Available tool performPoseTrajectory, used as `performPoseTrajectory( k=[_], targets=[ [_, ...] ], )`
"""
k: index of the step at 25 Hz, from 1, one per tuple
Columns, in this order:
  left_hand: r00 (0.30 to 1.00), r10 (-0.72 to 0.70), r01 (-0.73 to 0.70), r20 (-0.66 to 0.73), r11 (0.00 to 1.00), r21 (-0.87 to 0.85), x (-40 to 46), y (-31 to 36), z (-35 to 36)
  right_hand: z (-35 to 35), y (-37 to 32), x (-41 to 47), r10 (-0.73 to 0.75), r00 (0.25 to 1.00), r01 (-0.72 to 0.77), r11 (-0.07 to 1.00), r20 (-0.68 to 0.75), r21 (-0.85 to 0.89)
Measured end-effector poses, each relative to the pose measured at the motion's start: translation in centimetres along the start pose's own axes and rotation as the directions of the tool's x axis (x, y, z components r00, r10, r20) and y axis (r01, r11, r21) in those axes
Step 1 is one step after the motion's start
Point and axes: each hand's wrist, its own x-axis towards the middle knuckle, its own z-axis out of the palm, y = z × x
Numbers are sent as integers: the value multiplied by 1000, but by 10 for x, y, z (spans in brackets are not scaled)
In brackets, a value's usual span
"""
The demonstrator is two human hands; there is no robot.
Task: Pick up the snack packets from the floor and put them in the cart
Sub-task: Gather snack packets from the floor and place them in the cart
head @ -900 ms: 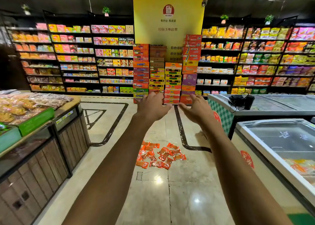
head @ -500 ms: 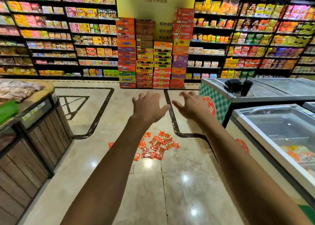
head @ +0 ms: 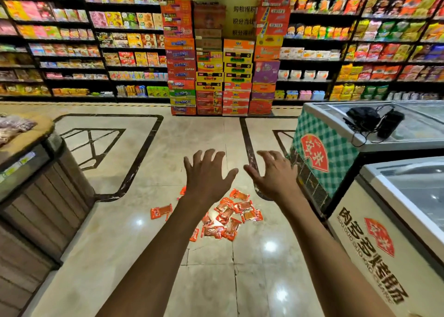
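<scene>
Down on the shiny floor, right under the two outstretched arms, sits the pile of orange snack packets. Both hands are empty, fingers spread and loose, palms facing down, holding nothing at all. The left hand hangs pretty much over the left edge of the pile, and its forearm hides a few packets. The right hand is off to the right of the heap, closer to the checkered freezer.

So the packets lie below and a bit back toward the body from both hands, i.e. the reach needs to go down more than forward. I'd say the left hand is the nearer one. The pile has no real long axis, it's a loose clump, with one stray packet lying apart to the left, which also looks like a left-hand job.

No cart anywhere in view, so can't say which way the packets go afterwards. Nothing's been picked up yet by the look of it.
</scene>
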Motion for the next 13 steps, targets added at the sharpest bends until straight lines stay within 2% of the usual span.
performPoseTrajectory(
  k=[4,7,11,13],
  targets=[
    [999,-20,21,38,999,-27,85,-9,42,35,16,93,-10,999,12,999,36,-31],
    [1000,-28,29,12,998,-57,149,-18,75,64,28,157,-9,1000,9,1000,12,-15],
    [999,-44,45,12,995,-88,268,-35,139,127,44,275,22,1000,-22,1000,-12,8],
    [998,-21,26,55,996,-90,324,-41,171,159,54,327,51,999,-51,998,-5,24]
  ],
)
